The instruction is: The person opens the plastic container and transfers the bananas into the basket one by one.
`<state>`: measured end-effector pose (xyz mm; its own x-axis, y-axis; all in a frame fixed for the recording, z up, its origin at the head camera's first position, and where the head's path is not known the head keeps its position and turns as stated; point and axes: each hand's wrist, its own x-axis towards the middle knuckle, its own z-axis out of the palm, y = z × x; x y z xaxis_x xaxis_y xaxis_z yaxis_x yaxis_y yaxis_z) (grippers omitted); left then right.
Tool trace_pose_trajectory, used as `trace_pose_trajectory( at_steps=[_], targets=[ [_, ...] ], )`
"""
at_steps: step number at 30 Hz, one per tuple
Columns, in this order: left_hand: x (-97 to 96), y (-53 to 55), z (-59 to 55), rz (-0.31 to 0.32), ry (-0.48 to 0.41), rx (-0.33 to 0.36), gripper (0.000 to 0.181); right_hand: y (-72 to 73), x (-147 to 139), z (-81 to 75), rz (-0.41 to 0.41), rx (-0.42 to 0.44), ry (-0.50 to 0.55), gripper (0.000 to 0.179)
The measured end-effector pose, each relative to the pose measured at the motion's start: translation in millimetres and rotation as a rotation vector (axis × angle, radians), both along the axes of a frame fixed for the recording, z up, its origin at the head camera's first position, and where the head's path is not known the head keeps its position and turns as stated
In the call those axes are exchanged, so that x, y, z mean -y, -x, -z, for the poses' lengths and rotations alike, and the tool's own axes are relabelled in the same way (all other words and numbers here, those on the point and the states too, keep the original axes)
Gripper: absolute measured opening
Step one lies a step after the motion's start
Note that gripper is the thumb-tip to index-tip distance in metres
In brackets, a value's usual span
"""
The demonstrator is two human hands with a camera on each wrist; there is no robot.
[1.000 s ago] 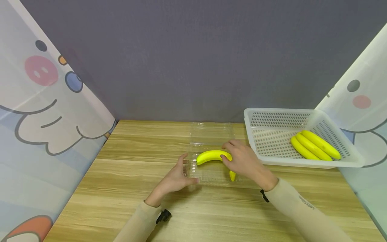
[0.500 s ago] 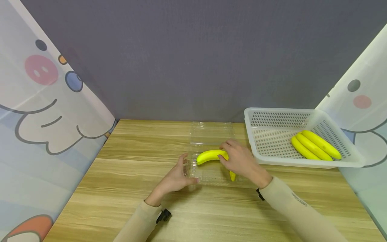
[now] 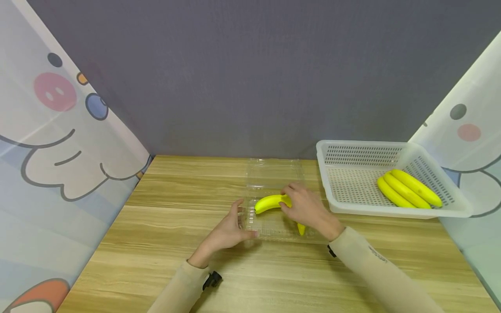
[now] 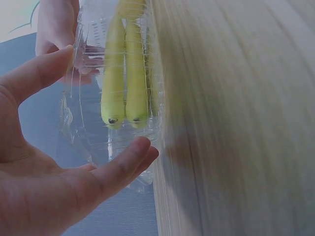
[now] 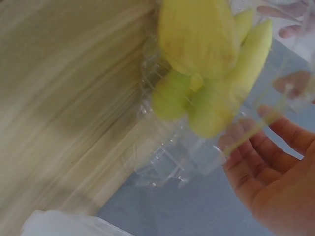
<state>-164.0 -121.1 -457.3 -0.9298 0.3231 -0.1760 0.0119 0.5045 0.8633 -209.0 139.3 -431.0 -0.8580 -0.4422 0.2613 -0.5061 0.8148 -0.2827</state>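
A clear plastic clamshell box [image 3: 268, 226] lies on the table, its lid [image 3: 274, 171] folded back toward the wall. Bananas [image 3: 269, 203] lie inside it; through the wall in the left wrist view two banana ends [image 4: 114, 105] with dark tips show side by side. My left hand [image 3: 226, 231] holds the left end of the box, thumb at the near corner and fingers at the far side. Over the bananas is my right hand [image 3: 307, 211], covering their middle. In the right wrist view its fingers [image 5: 246, 169] are loosely extended beside the box edge.
A white perforated basket [image 3: 391, 209] stands to the right, with three bananas [image 3: 409, 189] at its right side. The wooden table [image 3: 172, 187] ends at a dark grey wall [image 3: 235, 87]. Cartoon-printed curtains [image 3: 43, 143] hang at both sides.
My right hand has slid left along the top of the bananas, covering more of them. The bananas, box and left hand have stayed in place.
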Motion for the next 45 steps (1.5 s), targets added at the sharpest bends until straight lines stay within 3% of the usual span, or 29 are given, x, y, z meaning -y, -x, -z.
trace_pose_trajectory(
  at_steps=[21,29,45],
  targets=[
    [0.2,0.6,1.7,0.002,-0.004,0.015,0.115,9.8,4.2,9.5,-0.004,0.101,-0.077,0.043],
    [0.1,0.2,1.0,0.0,0.002,0.018,0.115,10.6,5.8,12.3,-0.049,0.172,-0.098,0.048],
    [-0.1,0.0,0.6,0.005,-0.001,0.012,0.116,8.5,14.9,15.6,-0.103,0.174,-0.115,0.05]
  ],
)
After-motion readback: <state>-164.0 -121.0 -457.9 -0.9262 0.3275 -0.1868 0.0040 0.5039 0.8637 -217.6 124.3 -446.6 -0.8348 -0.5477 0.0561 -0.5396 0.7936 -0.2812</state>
